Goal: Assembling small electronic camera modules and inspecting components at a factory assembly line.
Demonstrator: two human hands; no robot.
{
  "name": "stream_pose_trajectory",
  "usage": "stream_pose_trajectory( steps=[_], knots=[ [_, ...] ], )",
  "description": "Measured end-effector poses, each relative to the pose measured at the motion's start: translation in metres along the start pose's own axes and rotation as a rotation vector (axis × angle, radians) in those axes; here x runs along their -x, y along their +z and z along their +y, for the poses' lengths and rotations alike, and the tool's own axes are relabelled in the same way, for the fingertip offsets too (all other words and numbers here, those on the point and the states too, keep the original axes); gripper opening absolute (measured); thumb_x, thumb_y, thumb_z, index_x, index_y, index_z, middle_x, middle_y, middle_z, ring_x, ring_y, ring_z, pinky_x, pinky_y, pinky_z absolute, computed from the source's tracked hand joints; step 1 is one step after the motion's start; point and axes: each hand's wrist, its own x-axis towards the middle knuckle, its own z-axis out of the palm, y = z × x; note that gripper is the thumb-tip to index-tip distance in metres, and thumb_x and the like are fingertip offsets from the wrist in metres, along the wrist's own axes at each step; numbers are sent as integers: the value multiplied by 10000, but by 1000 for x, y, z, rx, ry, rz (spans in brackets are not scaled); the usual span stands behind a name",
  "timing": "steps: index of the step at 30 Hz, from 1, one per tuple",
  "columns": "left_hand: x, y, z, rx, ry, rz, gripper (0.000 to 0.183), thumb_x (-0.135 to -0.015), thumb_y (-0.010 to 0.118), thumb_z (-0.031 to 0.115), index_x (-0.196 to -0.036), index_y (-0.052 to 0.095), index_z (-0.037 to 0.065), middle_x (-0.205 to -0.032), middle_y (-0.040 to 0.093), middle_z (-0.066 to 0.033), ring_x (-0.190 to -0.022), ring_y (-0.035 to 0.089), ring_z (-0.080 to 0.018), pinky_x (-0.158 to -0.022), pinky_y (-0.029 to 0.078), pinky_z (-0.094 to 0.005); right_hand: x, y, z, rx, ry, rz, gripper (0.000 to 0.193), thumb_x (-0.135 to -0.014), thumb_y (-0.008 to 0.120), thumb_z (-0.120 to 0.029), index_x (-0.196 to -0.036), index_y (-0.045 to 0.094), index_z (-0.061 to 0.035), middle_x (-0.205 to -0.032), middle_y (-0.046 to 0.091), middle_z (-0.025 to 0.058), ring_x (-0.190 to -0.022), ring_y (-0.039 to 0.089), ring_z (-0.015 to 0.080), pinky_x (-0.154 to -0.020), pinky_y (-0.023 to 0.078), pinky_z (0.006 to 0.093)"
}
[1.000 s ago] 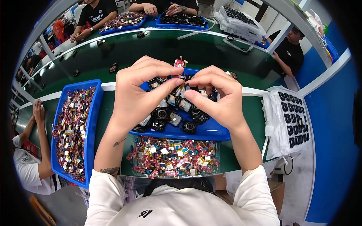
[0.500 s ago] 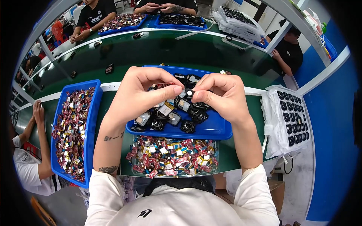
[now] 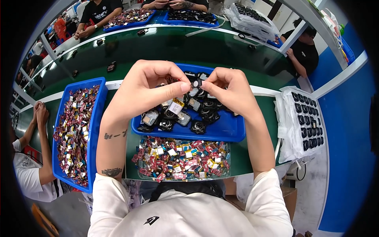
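My left hand point(image 3: 146, 89) and my right hand point(image 3: 229, 90) meet above a blue tray point(image 3: 227, 132) on the green bench. Between the thumbs and fingers of both hands sits a small black and silver part point(image 3: 196, 83), pinched from both sides. A small silver and yellow flat piece point(image 3: 176, 106) hangs just under my left thumb. The tray below holds several round black parts point(image 3: 197, 126) and silver flat pieces. In front of it, nearer to me, a clear tray point(image 3: 181, 156) is filled with small colourful flat pieces.
A long blue bin point(image 3: 94, 130) of the same colourful pieces stands at my left. A white bag with a rack of black parts point(image 3: 306, 120) lies at my right. Another person's arm point(image 3: 33, 130) rests at far left; other people work across the bench.
Both hands have drawn slightly up and back over the tray, and the fingertips now pinch one small part between them.
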Motion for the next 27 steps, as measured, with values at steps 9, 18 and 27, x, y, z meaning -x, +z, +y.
stream_pose_trajectory(
  steps=[9,18,27],
  knots=[
    [-6,-3,-6,-70,-5,101,135,-824,686,107,-815,656,-24,-717,645,-55,-679,609,-96,-646,491,-231,5,37,41,621,-255,-133,312,-741,630,-50,-1047,587,-90,-921,584,94,-928,586,278,-751,503,392],
    [-6,0,-5,-39,-40,133,117,-823,680,104,-813,653,-10,-722,640,-38,-688,602,-83,-657,480,-222,0,45,40,513,-224,-276,141,-705,705,-122,-792,608,-69,-792,588,61,-846,569,252,-702,475,374],
    [-8,-1,-13,-79,-13,108,111,-839,670,97,-822,649,-11,-752,633,-24,-705,602,-81,-673,484,-221,5,52,53,536,-283,-244,117,-750,622,-75,-856,665,-50,-817,577,77,-875,557,250,-723,472,379]
  ],
)
